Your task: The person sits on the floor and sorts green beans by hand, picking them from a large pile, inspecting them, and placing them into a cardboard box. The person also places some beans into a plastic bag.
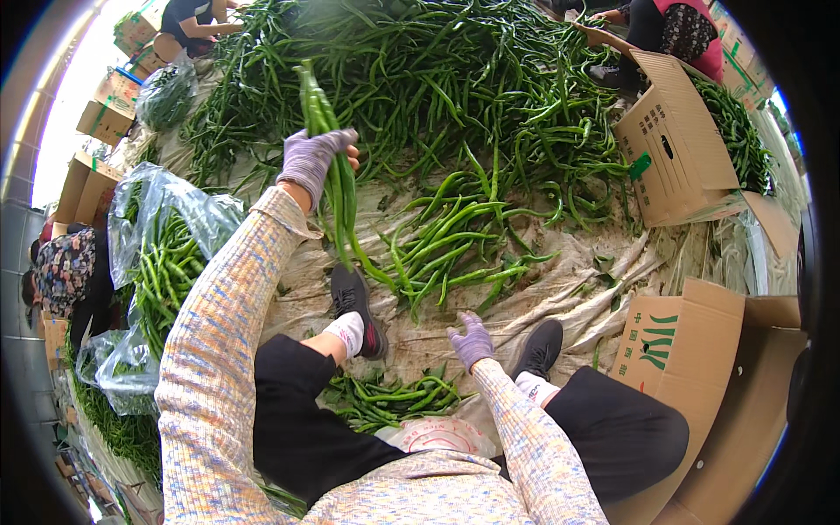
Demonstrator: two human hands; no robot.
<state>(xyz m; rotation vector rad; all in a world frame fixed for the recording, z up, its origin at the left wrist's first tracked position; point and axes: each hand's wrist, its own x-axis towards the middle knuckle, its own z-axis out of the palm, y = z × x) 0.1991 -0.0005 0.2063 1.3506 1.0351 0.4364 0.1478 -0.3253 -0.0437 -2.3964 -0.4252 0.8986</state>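
Observation:
My left hand (308,159), in a purple knit glove with bare fingertips, is closed around a bundle of long green chili peppers (341,203). The bundle is held upright above the ground sheet, its lower tips near my shoe. My right hand (472,342), gloved the same way, is low between my feet with its fingers apart and nothing in them. Just beyond it lies a loose pile of long green peppers (449,246) on the soiled cloth sheet (590,256). A smaller pepper pile (394,399) with leaves lies between my legs beside a printed plastic bag (440,438).
A large pepper heap (407,79) spreads ahead. At right stand a pepper-filled cardboard box (682,144) and an open box (709,354). A clear plastic bag (157,190) of peppers is at left. Other people (190,23) sit around the heap's edges.

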